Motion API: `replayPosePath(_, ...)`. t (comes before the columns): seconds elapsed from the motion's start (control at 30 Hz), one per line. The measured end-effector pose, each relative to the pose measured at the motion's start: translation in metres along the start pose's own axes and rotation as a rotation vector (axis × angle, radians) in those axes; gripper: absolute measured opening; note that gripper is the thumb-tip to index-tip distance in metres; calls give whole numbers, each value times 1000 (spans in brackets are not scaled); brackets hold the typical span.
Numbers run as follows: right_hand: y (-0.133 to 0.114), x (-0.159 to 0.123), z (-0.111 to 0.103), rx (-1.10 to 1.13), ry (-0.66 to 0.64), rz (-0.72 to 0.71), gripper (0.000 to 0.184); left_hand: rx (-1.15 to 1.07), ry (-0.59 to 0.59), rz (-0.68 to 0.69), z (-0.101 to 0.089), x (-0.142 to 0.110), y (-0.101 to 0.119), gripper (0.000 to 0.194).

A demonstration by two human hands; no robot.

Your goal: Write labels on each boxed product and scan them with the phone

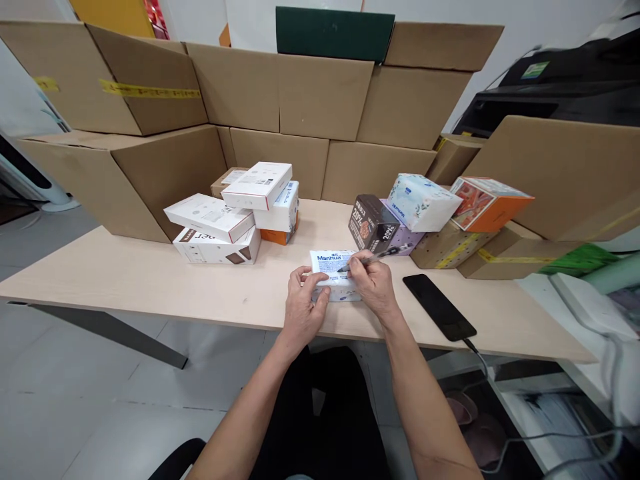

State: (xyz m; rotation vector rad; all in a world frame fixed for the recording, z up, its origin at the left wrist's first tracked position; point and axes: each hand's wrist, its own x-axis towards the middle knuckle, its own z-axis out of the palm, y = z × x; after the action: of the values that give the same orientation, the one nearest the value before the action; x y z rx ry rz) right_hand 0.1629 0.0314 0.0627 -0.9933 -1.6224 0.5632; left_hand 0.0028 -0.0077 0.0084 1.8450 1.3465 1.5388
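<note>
A white and blue tissue pack [334,292] marked "Manhua" lies on the table in front of me. My left hand [306,303] grips its left side, thumb at the front and fingers on top. In my right hand [374,283] is a pen [381,253], held in a writing grip with its tip at the top face of the pack. Part of the pack's right end is hidden behind my right hand. Whether the tip touches the surface I cannot tell.
On the left are stacked white boxes [210,217]. To the right stand a dark brown box [373,223], another tissue pack [423,200] and an orange box [493,203]. A black phone [440,307] with a cable lies near the front edge. Cardboard walls [327,97] enclose the back.
</note>
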Motion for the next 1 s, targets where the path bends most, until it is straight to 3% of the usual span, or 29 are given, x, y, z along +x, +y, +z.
replayPosePath(0.13,1,-4,-16,309,345,88,25,-16,-2,-32,0,0,0,22)
replayPosePath(0.2,6,-8,-34,333,454,119,26,-23,-2,-36,1,0,-1,23)
replayPosePath(0.27,15,-14,-55,220,405,237,28,-29,3,-31,1,0,-1,23)
replayPosePath(0.37,31,-25,-78,-141,80,437,31,-26,9,-21,1,-1,-2,24)
replayPosePath(0.43,38,-30,-83,-394,-116,464,34,-20,5,-28,1,-1,-1,25)
replayPosePath(0.5,41,-31,-80,-610,-201,452,35,-24,1,-38,0,0,0,25)
replayPosePath(0.63,38,-25,-65,-905,-197,495,30,-32,0,-48,0,0,0,24)
replayPosePath(0.8,28,-27,-61,-970,-193,546,37,-25,10,-37,0,1,0,23)
replayPosePath(0.9,25,-40,-81,-1028,-50,499,49,-17,6,-26,-1,1,0,23)
replayPosePath(1.0,32,-57,-115,-1176,32,549,76,-19,5,-12,-1,1,0,22)
